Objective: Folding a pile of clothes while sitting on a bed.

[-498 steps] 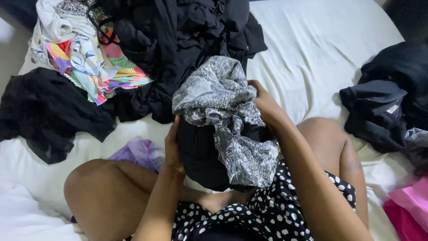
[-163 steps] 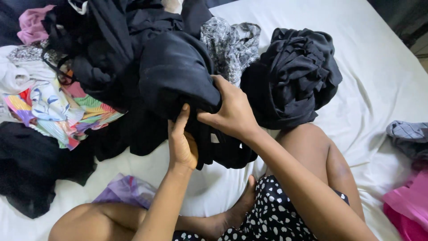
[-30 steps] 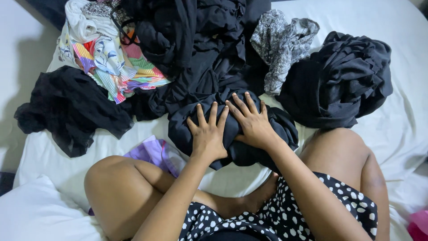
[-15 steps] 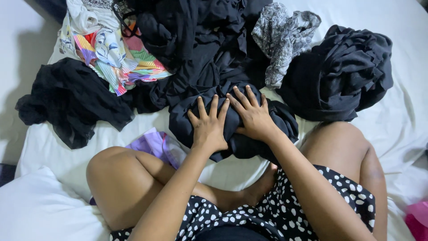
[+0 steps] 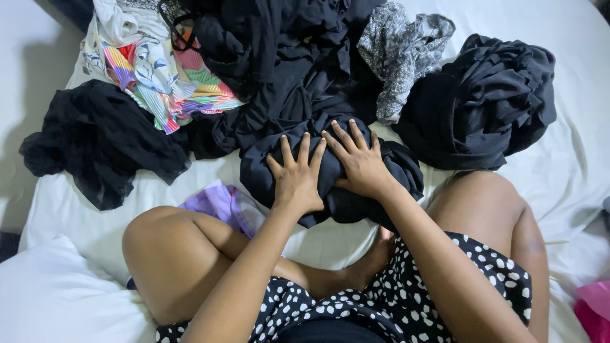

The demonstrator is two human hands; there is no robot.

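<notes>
A bunched black garment (image 5: 397, 181) lies on the white bed sheet (image 5: 190, 184) just in front of my crossed legs. My left hand (image 5: 296, 178) rests flat on its left part, fingers spread. Beside it, my right hand (image 5: 357, 159) presses flat on the same garment, fingers apart too. Neither hand grips the cloth. Behind the garment rises a big heap of dark clothes (image 5: 279, 57).
A rolled black bundle (image 5: 489, 101) sits at the right, a grey patterned cloth (image 5: 400, 51) next to it. A colourful striped garment (image 5: 162, 76) and a black sheer piece (image 5: 95, 140) lie at the left. Purple cloth (image 5: 219, 206) shows by my left knee, pink cloth (image 5: 594, 308) at the bottom right.
Both hands stay flat on the black garment. The view has shifted slightly; the hands sit a little higher in the picture than a second ago.
</notes>
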